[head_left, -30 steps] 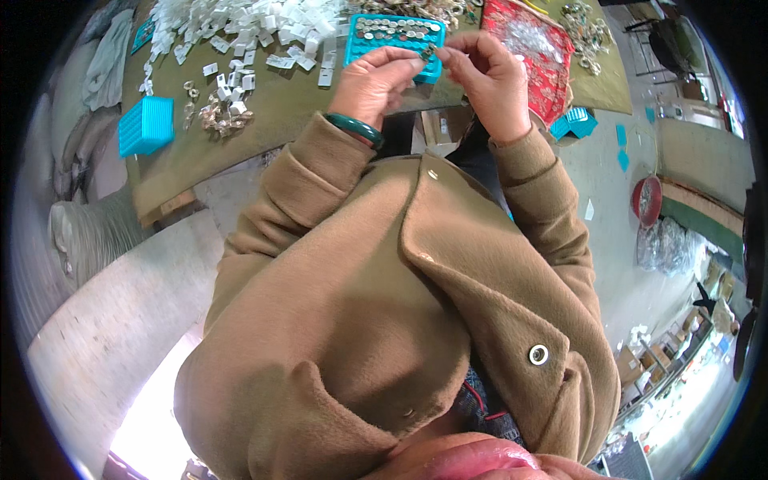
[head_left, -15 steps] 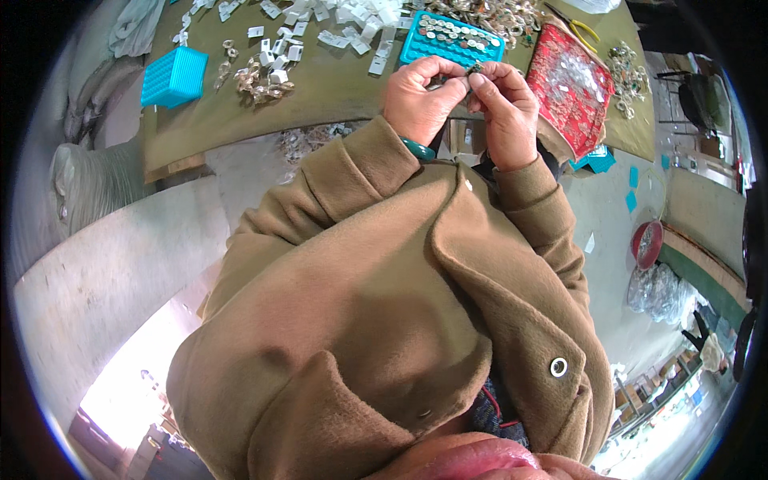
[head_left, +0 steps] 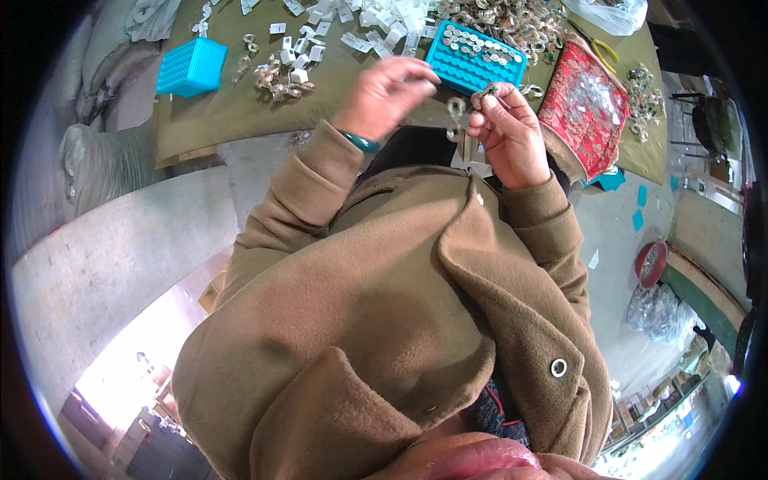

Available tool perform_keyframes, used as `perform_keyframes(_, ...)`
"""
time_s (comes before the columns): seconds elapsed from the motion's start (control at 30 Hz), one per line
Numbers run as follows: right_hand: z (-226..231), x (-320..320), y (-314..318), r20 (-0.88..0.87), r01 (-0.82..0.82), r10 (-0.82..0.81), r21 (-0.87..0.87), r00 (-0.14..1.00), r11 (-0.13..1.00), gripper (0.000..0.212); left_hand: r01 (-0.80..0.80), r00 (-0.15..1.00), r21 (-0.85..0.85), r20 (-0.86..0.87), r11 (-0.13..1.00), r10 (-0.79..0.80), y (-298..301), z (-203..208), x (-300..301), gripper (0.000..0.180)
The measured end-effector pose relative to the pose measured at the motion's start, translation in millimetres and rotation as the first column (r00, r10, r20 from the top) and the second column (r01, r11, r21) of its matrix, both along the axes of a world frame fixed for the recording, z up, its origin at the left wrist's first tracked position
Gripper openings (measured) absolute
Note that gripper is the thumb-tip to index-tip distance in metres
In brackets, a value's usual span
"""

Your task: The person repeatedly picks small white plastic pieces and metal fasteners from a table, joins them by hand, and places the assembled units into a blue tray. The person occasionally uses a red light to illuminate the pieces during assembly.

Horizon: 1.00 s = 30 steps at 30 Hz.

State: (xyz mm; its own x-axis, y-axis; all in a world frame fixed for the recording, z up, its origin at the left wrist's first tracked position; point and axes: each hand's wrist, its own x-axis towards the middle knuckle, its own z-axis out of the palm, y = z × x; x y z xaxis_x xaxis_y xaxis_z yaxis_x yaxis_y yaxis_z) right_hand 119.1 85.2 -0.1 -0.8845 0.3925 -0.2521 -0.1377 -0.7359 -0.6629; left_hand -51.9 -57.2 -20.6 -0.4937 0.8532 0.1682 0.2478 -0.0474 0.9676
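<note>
My right hand (head_left: 516, 136) is closed in a pinch, thumb against fingertips, just in front of the blue tray (head_left: 472, 76). A short strand of pale, clear looped links (head_left: 456, 120) hangs beside its fingertips, and a small dark, shiny part shows in the pinch. The strand looks like a bracelet. To the left, my left hand (head_left: 384, 100) is apart from it, over the table's near edge. Motion smears its fingers, and I see nothing held in them. Several round, pale pieces sit in the tray's upper rows.
White tags (head_left: 392, 32) and similar looped strands (head_left: 532, 24) lie heaped on the table. A stack of blue trays (head_left: 192, 68) stands at left. On the right, a red patterned cloth (head_left: 572, 124) bears clear bits, beside yellow-handled pliers (head_left: 606, 54).
My left hand has come away from my right and moved left. The looped strand now hangs visibly near my right fingertips. The whole view has shifted slightly.
</note>
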Motion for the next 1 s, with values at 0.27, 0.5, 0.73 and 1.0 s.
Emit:
perform_keyframes(0.27, -10, -3, -3, 0.054, -0.134, 0.129, 0.115, 0.99, 0.984, 0.002, -0.537, 0.401, -0.168, -0.913, 0.827, 0.075, -18, -24, -91, 0.026)
perform_keyframes(0.5, -5, -8, -10, 0.071, -0.102, 0.086, 0.262, 0.994, 0.96, 0.005, -0.481, 0.767, -0.107, -0.533, 0.87, 0.358, -12, -4, -73, 0.017)
perform_keyframes(0.73, 8, -20, -7, -0.052, 0.013, 0.006, 0.348, 0.999, 0.937, 0.006, -0.028, 0.965, 0.116, 0.261, 0.993, -0.004, 16, 20, -1, 0.013)
perform_keyframes(1.0, 5, -6, -1, -0.103, 0.197, -0.168, 0.534, 0.98, 0.823, 0.009, 0.032, 0.995, 0.035, 0.089, 0.999, -0.035, 37, 26, 29, 0.024)
